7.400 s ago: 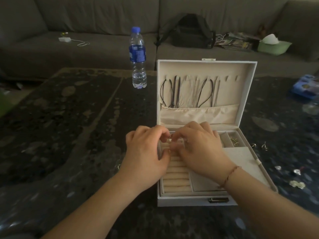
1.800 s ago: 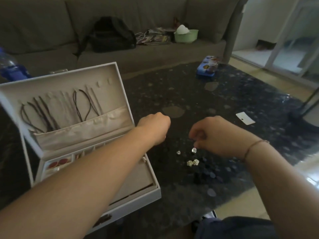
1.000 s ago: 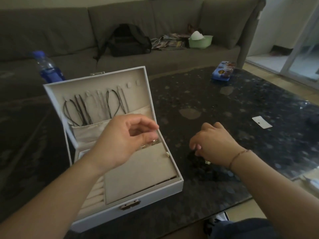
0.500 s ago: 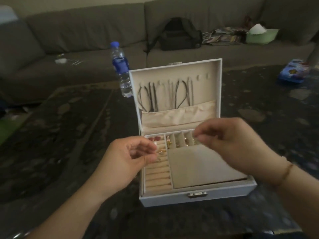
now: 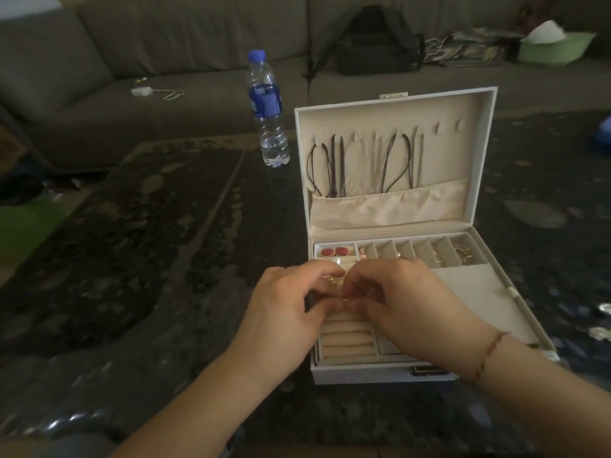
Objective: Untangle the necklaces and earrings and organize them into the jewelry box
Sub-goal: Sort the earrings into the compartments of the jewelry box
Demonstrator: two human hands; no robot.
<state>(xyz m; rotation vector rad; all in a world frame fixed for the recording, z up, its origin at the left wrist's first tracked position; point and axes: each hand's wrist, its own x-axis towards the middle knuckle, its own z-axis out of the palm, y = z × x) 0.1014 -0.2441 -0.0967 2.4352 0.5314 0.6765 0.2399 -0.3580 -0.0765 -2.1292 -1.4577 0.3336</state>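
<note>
Two hands meet over the front left part of the open jewelry box [image 5: 515, 319], above its ring rolls [image 5: 345, 345]. The left hand [image 5: 284, 312] has its fingers curled, with thumb and forefinger pinched together, and the right hand [image 5: 401, 304] is curled in the same way, its fingertips touching those of the left. Between the fingertips a small gold earring [image 5: 332, 280] shows, but which hand really holds it I cannot tell. The box stands on a dark stone table [image 5: 132, 259] with its lid upright. Several dark cord necklaces [image 5: 334, 170] hang from hooks inside the lid, their ends going into the cream pocket [image 5: 390, 206]. In the back row of small compartments, a pair of red earrings [image 5: 334, 251] lies in the leftmost one, and gold pieces [image 5: 464, 254] lie in the rightmost one. A water bottle [image 5: 267, 110] stands upright on the table, behind the box and to its left. Behind the table there is a grey sofa [image 5: 165, 38] with a black bag [image 5: 373, 41] on it.
</note>
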